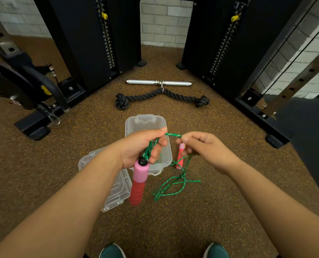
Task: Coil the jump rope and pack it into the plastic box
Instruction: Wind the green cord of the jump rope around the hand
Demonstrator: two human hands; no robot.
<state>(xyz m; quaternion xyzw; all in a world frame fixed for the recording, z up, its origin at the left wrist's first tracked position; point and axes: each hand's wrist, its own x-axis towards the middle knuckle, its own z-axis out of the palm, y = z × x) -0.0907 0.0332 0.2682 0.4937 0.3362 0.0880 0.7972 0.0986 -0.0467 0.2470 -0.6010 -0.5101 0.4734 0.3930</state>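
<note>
On the speckled brown floor [173,229], the clear lid [115,190] lies on the left, just beside the open plastic box [145,121], which sits under the hands. The left hand [142,148] is closed around a bunch of green jump rope [173,185] loops, and one pink and red handle [139,183] hangs down from it. The right hand [205,148] pinches the rope between thumb and fingers, with a short tight piece running between the two hands, while more rope droops to the floor near the other handle [180,157] lying just right of the box.
</note>
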